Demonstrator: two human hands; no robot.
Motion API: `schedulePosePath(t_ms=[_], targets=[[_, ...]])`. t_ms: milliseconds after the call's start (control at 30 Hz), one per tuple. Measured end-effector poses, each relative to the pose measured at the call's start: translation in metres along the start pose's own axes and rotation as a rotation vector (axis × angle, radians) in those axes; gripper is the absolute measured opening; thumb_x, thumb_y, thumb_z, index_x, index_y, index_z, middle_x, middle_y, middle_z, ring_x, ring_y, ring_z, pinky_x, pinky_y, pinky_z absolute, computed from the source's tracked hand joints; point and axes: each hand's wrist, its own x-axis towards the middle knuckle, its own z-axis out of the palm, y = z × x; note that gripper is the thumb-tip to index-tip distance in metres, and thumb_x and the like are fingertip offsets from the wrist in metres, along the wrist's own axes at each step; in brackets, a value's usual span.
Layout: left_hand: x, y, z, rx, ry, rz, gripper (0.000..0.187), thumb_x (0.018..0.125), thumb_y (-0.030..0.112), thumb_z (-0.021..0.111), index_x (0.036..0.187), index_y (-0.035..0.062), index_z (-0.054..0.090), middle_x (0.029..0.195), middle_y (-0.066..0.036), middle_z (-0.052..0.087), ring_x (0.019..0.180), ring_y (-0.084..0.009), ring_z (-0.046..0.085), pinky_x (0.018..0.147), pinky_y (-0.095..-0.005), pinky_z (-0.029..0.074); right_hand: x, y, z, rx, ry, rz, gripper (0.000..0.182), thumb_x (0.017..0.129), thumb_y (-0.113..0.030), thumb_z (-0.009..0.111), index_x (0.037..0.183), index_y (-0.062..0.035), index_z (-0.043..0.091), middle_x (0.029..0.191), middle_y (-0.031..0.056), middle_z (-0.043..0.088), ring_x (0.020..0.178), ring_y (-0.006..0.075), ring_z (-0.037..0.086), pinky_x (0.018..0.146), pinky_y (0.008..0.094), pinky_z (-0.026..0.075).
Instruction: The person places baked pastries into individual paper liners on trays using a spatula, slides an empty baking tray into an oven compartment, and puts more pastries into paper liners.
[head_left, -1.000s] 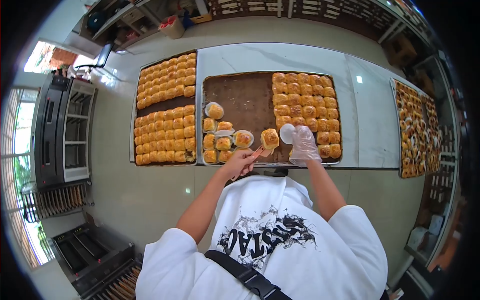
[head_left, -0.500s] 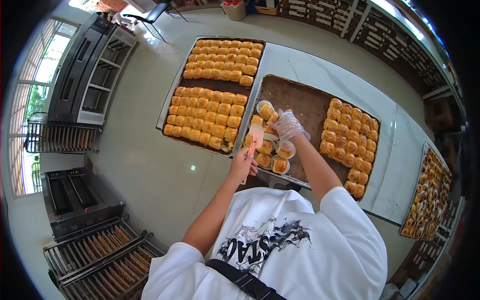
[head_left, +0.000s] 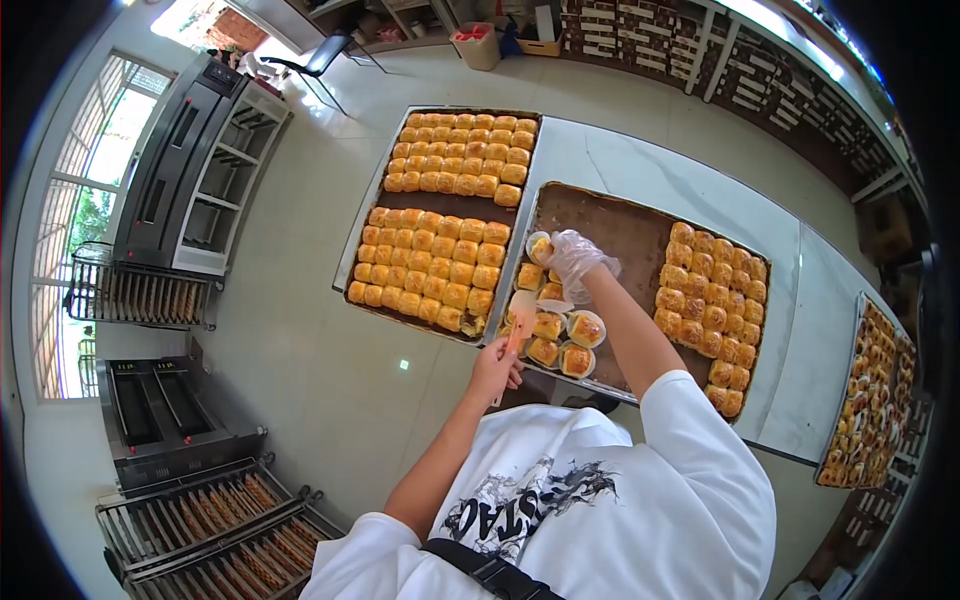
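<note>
My left hand (head_left: 492, 370) is closed round the handle of a spatula (head_left: 521, 314) with an orange handle and a pale, flat blade. The blade lies over the left edge of a dark baking tray (head_left: 612, 222). My right hand (head_left: 583, 262), in a clear plastic glove, has its fingers curled at a golden bun (head_left: 540, 248) in a white paper cup, by the tray's left side. The hand partly covers that bun. Several more buns sit below it, some in paper cups, such as a cupped bun (head_left: 577, 360) near the front edge.
Rows of buns (head_left: 705, 300) fill the tray's right side. To the left, another tray holds two blocks of buns (head_left: 430, 262). A further tray (head_left: 862, 400) lies at the far right of the marble-topped table (head_left: 775, 370). Ovens (head_left: 165, 190) and racks (head_left: 205, 520) stand at left.
The view has shifted, so the table appears lower and further right. My right hand has come closer to the upper cupped bun. My left hand keeps hold of the spatula.
</note>
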Motion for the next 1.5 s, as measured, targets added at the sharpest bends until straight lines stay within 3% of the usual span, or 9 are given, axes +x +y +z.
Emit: schedulePosePath(t_ms=[167,267,367,667,867,967,1100,1167,1500], targets=[[0.003,-0.004,-0.007,-0.034,0.036,-0.024,0.023,0.093,0.012,0.044,0.11,-0.0013,0.05,0.071,-0.007,0.057,0.046,-0.0102,0.052,0.038,-0.0219,0.043,0.011,0.002,0.007,-0.12,-0.119,-0.191,0.044,0.084,-0.04,0.057,0.11,-0.0049,0.06,0.108,0.02,0.059,0.1,0.0332,0.058,0.082,0.0402,0.048],[0.016,-0.003,-0.004,0.014,0.038,0.047,0.02,0.092,0.014,0.048,0.107,0.0007,0.052,0.068,-0.005,0.055,0.044,-0.0079,0.047,0.037,-0.0217,0.038,-0.022,0.002,0.022,0.05,0.465,-0.204,0.036,0.083,-0.037,0.059,0.102,-0.0066,0.062,0.101,0.0182,0.061,0.091,0.0288,0.061,0.074,0.0381,0.05],[0.026,0.01,0.022,0.12,0.085,0.17,0.021,0.086,0.025,0.061,0.093,0.0061,0.055,0.061,0.001,0.05,0.042,-0.0056,0.042,0.037,-0.0197,0.032,-0.085,-0.013,0.025,1.233,0.137,0.068,0.019,0.085,-0.027,0.059,0.088,-0.009,0.062,0.08,0.0038,0.059,0.074,0.0132,0.057,0.058,0.0314,0.05],[0.023,0.021,0.113,0.341,-0.265,0.411,0.045,0.071,0.015,0.075,0.105,-0.0016,0.051,0.07,0.001,0.052,0.057,-0.0065,0.047,0.052,-0.0216,0.041,-0.204,0.015,0.064,1.785,0.421,0.376,0.021,0.081,-0.012,0.065,0.097,-0.0041,0.055,0.08,0.0042,0.059,0.072,0.0137,0.058,0.06,0.0273,0.049],[0.02,0.019,0.15,0.479,-0.301,0.438,0.043,0.074,0.0,0.062,0.112,-0.0024,0.044,0.079,-0.005,0.056,0.066,-0.0113,0.054,0.059,-0.0236,0.045,-0.266,0.085,0.09,0.522,0.542,0.159,0.025,0.078,-0.021,0.061,0.091,0.0006,0.061,0.082,0.0174,0.062,0.078,0.0275,0.061,0.075,0.0373,0.048],[0.031,0.005,0.145,0.732,-0.413,0.51,0.036,0.081,0.007,0.057,0.112,0.0003,0.04,0.072,-0.005,0.053,0.055,-0.012,0.05,0.051,-0.0264,0.043,-0.303,0.124,0.085,0.401,0.441,0.352,0.02,0.077,-0.015,0.057,0.09,-0.0024,0.064,0.088,0.0181,0.063,0.083,0.0275,0.061,0.074,0.0369,0.048],[0.023,0.017,0.152,0.684,-0.746,-0.282,0.02,0.091,0.017,0.045,0.096,-0.0007,0.053,0.061,-0.005,0.056,0.046,-0.0105,0.051,0.041,-0.0252,0.041,-0.314,0.183,0.092,0.343,0.713,0.599,0.016,0.077,-0.015,0.055,0.083,-0.003,0.064,0.077,0.0168,0.061,0.077,0.03,0.061,0.072,0.0394,0.048],[0.025,0.003,0.171,0.681,-0.823,-0.296,0.018,0.091,0.016,0.048,0.094,0.0002,0.054,0.06,-0.004,0.055,0.044,-0.0096,0.048,0.039,-0.0239,0.039,-0.31,0.215,0.113,-0.358,0.543,0.336,0.016,0.08,-0.013,0.051,0.082,-0.0035,0.064,0.075,0.0168,0.059,0.075,0.0301,0.06,0.07,0.0405,0.048],[0.019,0.014,0.141,0.128,-0.967,-0.376,0.025,0.093,0.019,0.049,0.11,0.0008,0.051,0.062,0.0,0.052,0.041,-0.0046,0.042,0.037,-0.0191,0.034,-0.301,0.171,0.077,-0.113,0.537,0.384,0.016,0.079,-0.01,0.053,0.091,-0.0037,0.061,0.087,0.0166,0.061,0.082,0.0338,0.059,0.073,0.0418,0.048]])
